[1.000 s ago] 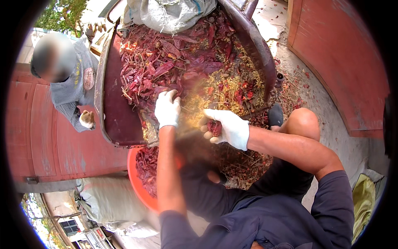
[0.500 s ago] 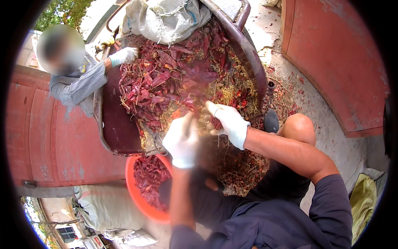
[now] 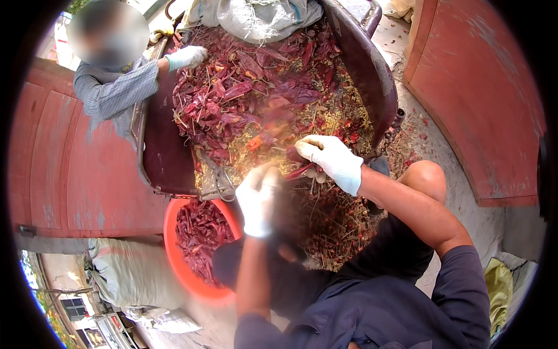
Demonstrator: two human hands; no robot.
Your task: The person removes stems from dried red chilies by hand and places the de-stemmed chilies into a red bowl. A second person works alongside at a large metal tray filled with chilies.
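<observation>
Both my hands wear white gloves and work over the near edge of a dark maroon cart bed (image 3: 165, 168). In my right hand (image 3: 334, 163) are dried red chili peppers (image 3: 295, 155), gripped between thumb and fingers. My left hand (image 3: 257, 198) is just left of it, fingers closed and a little blurred; what they hold, if anything, I cannot make out. One thin red pepper (image 3: 299, 171) spans the gap between the hands. Beyond lies a heap of dried chili peppers (image 3: 232, 93), with yellow seeds (image 3: 244, 154) loose among it.
An orange-red basin (image 3: 172, 232) of dried peppers stands below my left forearm. Stems and scraps (image 3: 334, 235) pile up between my legs. Across the cart, a co-worker's gloved hand (image 3: 187, 57) touches the heap. A white woven sack (image 3: 261, 20) lies on the far end; red metal doors (image 3: 476, 104) flank the cart.
My view has shifted, so the cart sits higher and further right. My hands have drawn slightly apart, the left one lower. The co-worker's hand stays at the heap.
</observation>
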